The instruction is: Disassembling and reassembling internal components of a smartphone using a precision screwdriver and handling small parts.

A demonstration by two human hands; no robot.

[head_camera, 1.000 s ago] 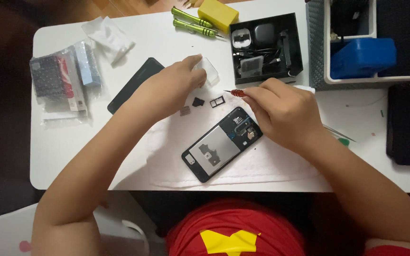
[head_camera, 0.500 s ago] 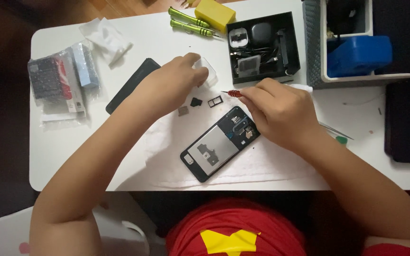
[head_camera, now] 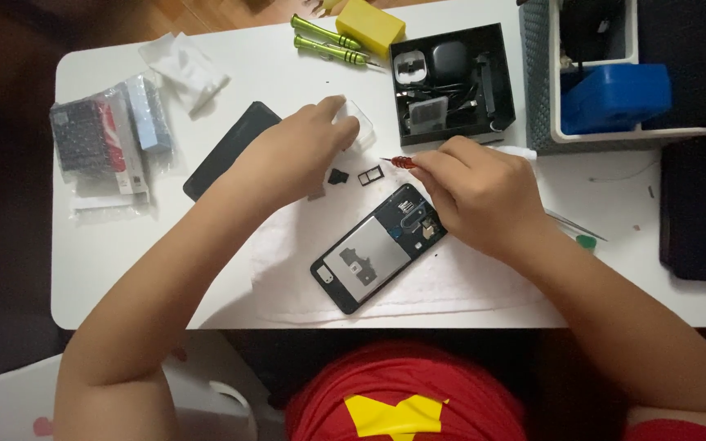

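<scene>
An opened smartphone (head_camera: pixel 377 248) lies diagonally on a white cloth (head_camera: pixel 451 282), its back cover off and its inner parts showing. My right hand (head_camera: pixel 471 192) rests over the phone's upper end and grips a small red-handled screwdriver (head_camera: pixel 399 162). My left hand (head_camera: pixel 296 151) reaches to a small clear plastic box (head_camera: pixel 359 128) and touches it with the fingertips. Between the hands lie a small black part (head_camera: pixel 337 175) and a SIM tray (head_camera: pixel 369 174). The phone's black back cover (head_camera: pixel 226 147) sits under my left forearm side.
White table (head_camera: pixel 100 269) holds a black box of parts (head_camera: pixel 451 82), two green screwdrivers (head_camera: pixel 328 41), a yellow block (head_camera: pixel 369 24), bagged items (head_camera: pixel 104 143) at left, a grey basket with a blue case (head_camera: pixel 614 94), tweezers (head_camera: pixel 574 224) and a dark pad (head_camera: pixel 700 204) at right.
My left hand has stayed at the clear box. My right hand has shifted slightly over the phone's top end, still with the screwdriver.
</scene>
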